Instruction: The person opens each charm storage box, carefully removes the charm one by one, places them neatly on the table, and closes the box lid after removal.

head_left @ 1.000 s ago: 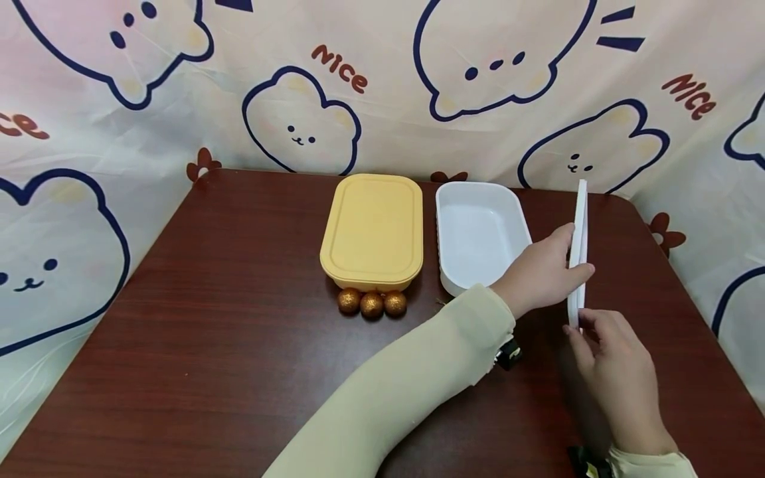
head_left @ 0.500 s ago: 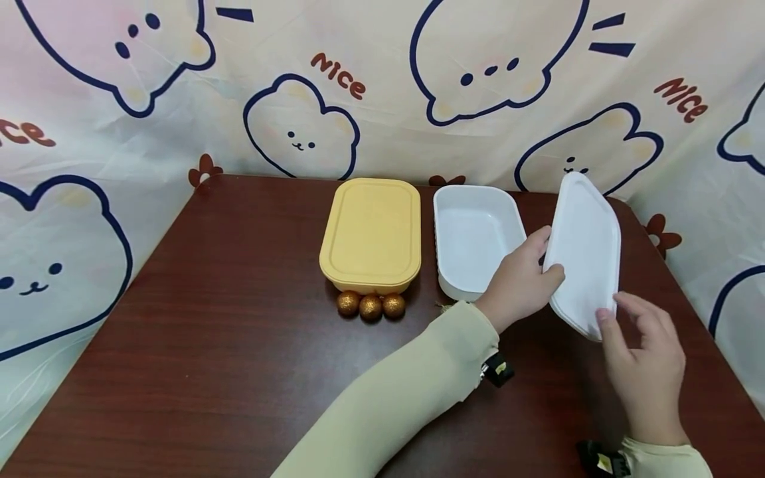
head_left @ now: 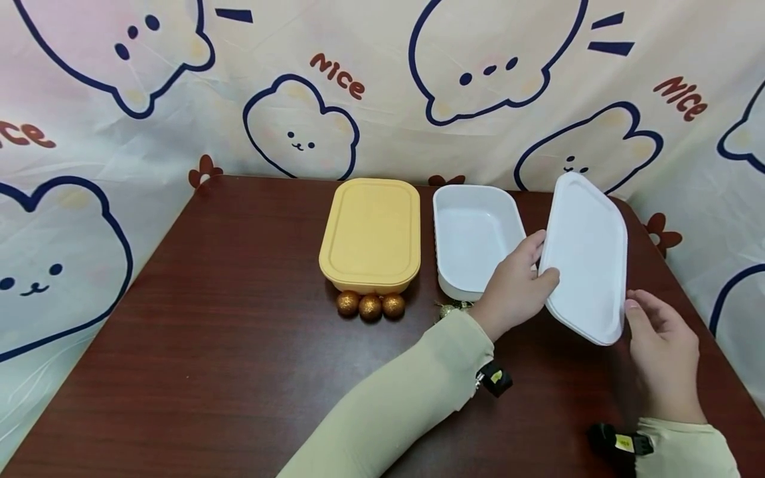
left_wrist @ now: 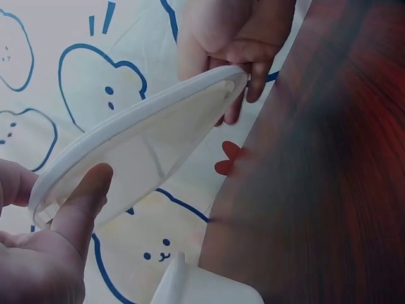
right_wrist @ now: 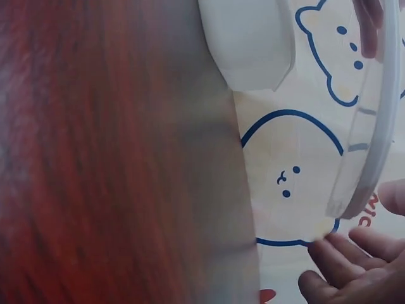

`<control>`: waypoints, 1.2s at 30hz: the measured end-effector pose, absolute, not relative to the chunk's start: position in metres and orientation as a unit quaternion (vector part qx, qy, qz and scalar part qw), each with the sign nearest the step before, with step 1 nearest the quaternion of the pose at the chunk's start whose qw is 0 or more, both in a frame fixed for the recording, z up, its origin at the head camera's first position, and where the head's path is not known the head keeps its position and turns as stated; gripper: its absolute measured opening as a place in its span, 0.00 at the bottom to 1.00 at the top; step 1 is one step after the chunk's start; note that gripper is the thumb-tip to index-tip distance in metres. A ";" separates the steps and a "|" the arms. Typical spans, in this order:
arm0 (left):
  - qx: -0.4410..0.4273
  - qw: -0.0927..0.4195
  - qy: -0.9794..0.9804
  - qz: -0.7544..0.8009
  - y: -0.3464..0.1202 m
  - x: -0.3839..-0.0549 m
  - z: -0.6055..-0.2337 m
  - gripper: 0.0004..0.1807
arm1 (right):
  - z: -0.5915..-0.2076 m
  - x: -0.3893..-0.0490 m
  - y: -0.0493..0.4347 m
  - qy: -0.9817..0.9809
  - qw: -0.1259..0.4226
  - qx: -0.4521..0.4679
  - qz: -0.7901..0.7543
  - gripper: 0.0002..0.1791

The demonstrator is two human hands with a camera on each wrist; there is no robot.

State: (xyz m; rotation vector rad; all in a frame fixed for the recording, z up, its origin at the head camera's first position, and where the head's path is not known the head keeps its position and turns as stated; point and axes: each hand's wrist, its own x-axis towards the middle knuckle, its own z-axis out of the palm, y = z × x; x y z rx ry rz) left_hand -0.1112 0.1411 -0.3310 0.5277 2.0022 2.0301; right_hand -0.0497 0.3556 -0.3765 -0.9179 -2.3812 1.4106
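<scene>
My left hand grips the long left edge of a white lid, thumb on one face and fingers behind. The lid is raised and tilted above the table's right side; the left wrist view shows its translucent inner face with a thick rim. At the lid's lower right corner is my right hand, its fingers loosely bent and spread around that end without a pinch. An uncovered white rectangular container stands left of the lid, partly behind my left hand.
A yellow lidded box sits left of the white container. Before it lie three glittery bronze balls in a row. A pale gold glittery ball shows partly behind my left sleeve. A printed cloth hangs behind the dark wooden table.
The lid has turned from edge-on to show its broad outer face. My right hand has shifted right along with its corner and loosened, while my left hand has moved slightly left.
</scene>
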 end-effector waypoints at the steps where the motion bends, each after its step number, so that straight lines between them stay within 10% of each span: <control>1: 0.181 0.123 0.680 0.700 0.141 -0.111 -0.331 0.32 | -0.378 -0.050 0.356 -0.804 0.116 -0.319 0.489 0.29; 36: 0.152 -0.022 0.876 0.457 0.063 -0.140 -0.343 0.33 | -0.360 -0.115 0.293 -0.836 0.150 -0.196 0.490 0.27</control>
